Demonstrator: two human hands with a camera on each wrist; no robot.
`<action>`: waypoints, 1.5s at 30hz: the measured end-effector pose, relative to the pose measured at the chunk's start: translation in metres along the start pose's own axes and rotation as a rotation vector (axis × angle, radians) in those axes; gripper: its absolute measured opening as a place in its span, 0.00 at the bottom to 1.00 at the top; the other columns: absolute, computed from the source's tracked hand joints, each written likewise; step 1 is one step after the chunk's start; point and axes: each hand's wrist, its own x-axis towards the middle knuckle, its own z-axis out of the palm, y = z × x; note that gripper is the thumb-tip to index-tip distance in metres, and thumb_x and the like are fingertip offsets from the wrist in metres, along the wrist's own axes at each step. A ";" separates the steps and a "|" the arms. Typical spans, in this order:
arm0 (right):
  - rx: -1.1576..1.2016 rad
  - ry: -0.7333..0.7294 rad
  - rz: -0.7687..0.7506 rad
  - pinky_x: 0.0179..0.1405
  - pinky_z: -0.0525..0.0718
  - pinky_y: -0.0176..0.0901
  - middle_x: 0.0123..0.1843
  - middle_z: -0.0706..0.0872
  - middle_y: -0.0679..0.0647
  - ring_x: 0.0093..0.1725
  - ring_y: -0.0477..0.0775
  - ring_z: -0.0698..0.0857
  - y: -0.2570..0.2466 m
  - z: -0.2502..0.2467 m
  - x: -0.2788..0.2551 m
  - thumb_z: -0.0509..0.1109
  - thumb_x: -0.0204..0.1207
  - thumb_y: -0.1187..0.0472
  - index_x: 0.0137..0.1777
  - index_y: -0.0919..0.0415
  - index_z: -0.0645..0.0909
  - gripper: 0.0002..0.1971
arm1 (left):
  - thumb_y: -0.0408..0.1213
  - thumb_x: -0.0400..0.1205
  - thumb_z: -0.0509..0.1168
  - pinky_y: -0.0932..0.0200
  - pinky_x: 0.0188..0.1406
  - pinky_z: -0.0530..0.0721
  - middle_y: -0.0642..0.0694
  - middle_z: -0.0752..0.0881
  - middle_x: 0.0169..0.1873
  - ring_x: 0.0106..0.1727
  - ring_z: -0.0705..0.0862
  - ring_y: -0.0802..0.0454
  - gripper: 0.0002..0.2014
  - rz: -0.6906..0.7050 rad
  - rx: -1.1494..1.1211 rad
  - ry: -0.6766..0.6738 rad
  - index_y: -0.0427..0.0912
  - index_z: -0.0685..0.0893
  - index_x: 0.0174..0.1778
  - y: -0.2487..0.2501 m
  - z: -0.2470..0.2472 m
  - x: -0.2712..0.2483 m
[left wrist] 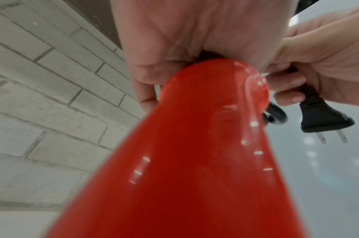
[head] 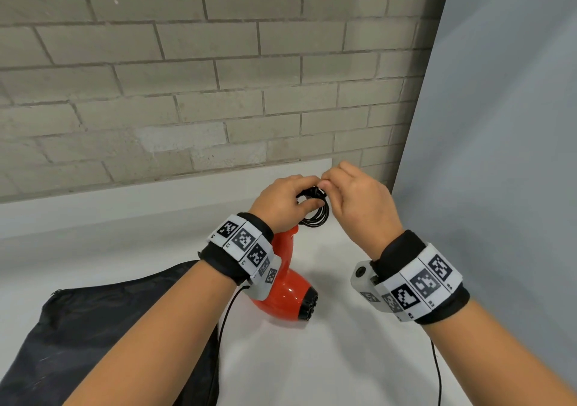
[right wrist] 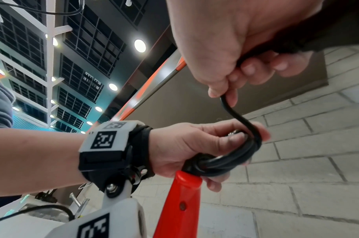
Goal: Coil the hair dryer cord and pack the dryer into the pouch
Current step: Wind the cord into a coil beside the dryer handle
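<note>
The red hair dryer stands nozzle-down on the white table, handle upward. Its black cord is wound into a small coil at the top of the handle. My left hand grips that coil against the handle end. Just right of it, my right hand pinches the cord's free end, and the black two-pin plug sticks out below its fingers. The black pouch lies flat at the lower left, under my left forearm.
A brick wall rises right behind the table's far edge. A grey panel closes off the right side. Thin black wires trail from both wrist units over the table.
</note>
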 end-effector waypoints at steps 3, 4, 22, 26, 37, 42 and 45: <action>0.180 -0.041 0.077 0.33 0.72 0.36 0.39 0.79 0.49 0.33 0.46 0.76 0.008 -0.002 -0.004 0.59 0.81 0.58 0.51 0.63 0.81 0.11 | 0.41 0.76 0.66 0.45 0.59 0.80 0.46 0.87 0.49 0.53 0.83 0.49 0.11 -0.039 -0.055 0.097 0.54 0.82 0.54 -0.004 0.000 0.001; 0.234 -0.080 0.119 0.33 0.71 0.35 0.37 0.77 0.46 0.33 0.42 0.74 0.013 -0.001 -0.007 0.60 0.81 0.60 0.53 0.62 0.81 0.10 | 0.40 0.77 0.66 0.46 0.59 0.80 0.46 0.87 0.49 0.53 0.83 0.49 0.11 -0.057 -0.065 0.136 0.55 0.83 0.54 -0.005 0.000 0.001; 0.793 0.060 0.281 0.37 0.86 0.31 0.38 0.82 0.45 0.36 0.36 0.84 0.002 -0.004 -0.014 0.67 0.73 0.73 0.38 0.48 0.76 0.16 | 0.34 0.82 0.59 0.83 0.48 0.70 0.42 0.80 0.53 0.52 0.77 0.54 0.13 -0.054 -0.258 0.338 0.45 0.78 0.62 0.006 0.011 -0.008; 0.679 0.148 0.277 0.40 0.85 0.31 0.38 0.79 0.43 0.37 0.35 0.82 -0.004 0.006 -0.016 0.67 0.74 0.71 0.37 0.45 0.72 0.17 | 0.42 0.79 0.58 0.61 0.54 0.79 0.40 0.79 0.51 0.52 0.78 0.49 0.10 -0.120 -0.532 0.285 0.59 0.80 0.51 0.010 0.009 -0.011; 0.566 0.154 0.261 0.38 0.81 0.32 0.40 0.81 0.57 0.39 0.52 0.82 -0.023 0.013 -0.022 0.68 0.73 0.69 0.38 0.61 0.76 0.06 | 0.31 0.84 0.53 0.66 0.37 0.76 0.46 0.80 0.39 0.35 0.76 0.55 0.11 -0.201 -0.598 0.156 0.47 0.79 0.53 0.020 -0.007 -0.020; 0.464 0.214 0.335 0.32 0.74 0.34 0.35 0.75 0.53 0.34 0.51 0.75 -0.030 0.020 -0.022 0.67 0.73 0.68 0.35 0.62 0.72 0.08 | 0.32 0.84 0.54 0.67 0.35 0.81 0.50 0.80 0.36 0.29 0.79 0.66 0.11 -0.180 -0.642 0.148 0.49 0.80 0.53 0.025 -0.009 -0.024; 0.421 0.200 0.326 0.29 0.69 0.32 0.31 0.69 0.46 0.30 0.44 0.69 -0.027 0.025 -0.020 0.68 0.73 0.67 0.33 0.57 0.68 0.13 | 0.33 0.83 0.56 0.62 0.49 0.79 0.43 0.79 0.48 0.44 0.79 0.59 0.11 -0.163 -0.553 0.155 0.51 0.80 0.54 0.024 -0.010 -0.025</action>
